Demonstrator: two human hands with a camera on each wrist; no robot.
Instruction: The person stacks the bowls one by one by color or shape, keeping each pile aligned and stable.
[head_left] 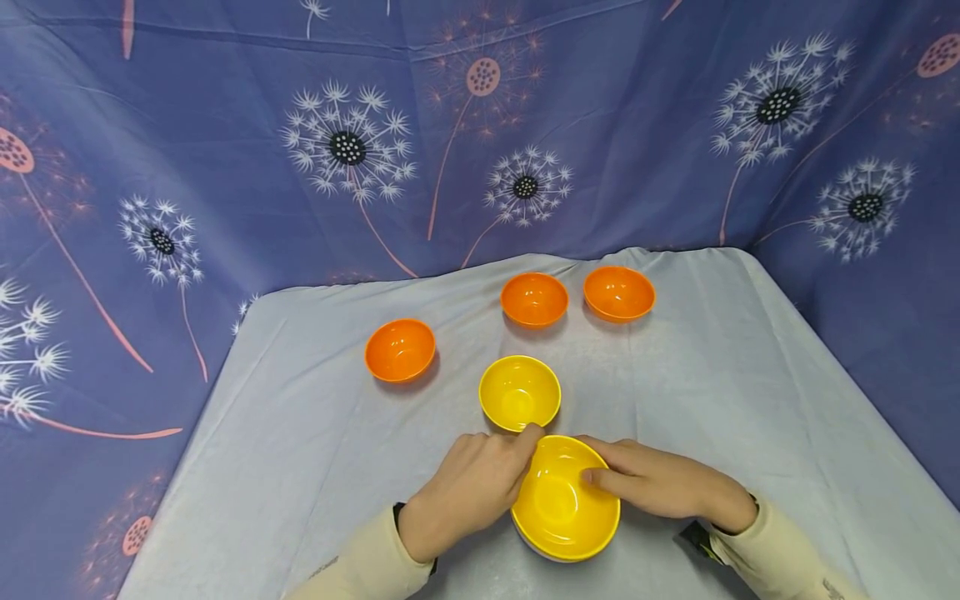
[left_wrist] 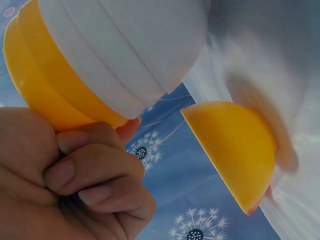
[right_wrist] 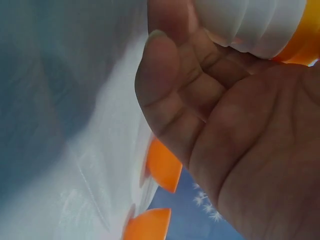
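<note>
Both hands hold a stack of nested bowls near the front of the table, with a yellow bowl (head_left: 564, 504) on top and white bowls (left_wrist: 125, 45) beneath. My left hand (head_left: 476, 479) pinches the yellow rim at the stack's left, its other fingers curled in. On the opposite side, my right hand (head_left: 663, 482) grips with the thumb inside the yellow bowl and the fingers around the outside, against the white walls. Just beyond the stack, a single yellow bowl (head_left: 520, 393) stands upright, its near rim close to the left thumb.
Farther back, three orange bowls stand upright: one bowl (head_left: 401, 351) at the left, another bowl (head_left: 534, 300) at the middle, and a third bowl (head_left: 619, 294) right beside it. A light grey cloth covers the table (head_left: 750, 375). Behind hangs a blue dandelion-print curtain (head_left: 637, 150).
</note>
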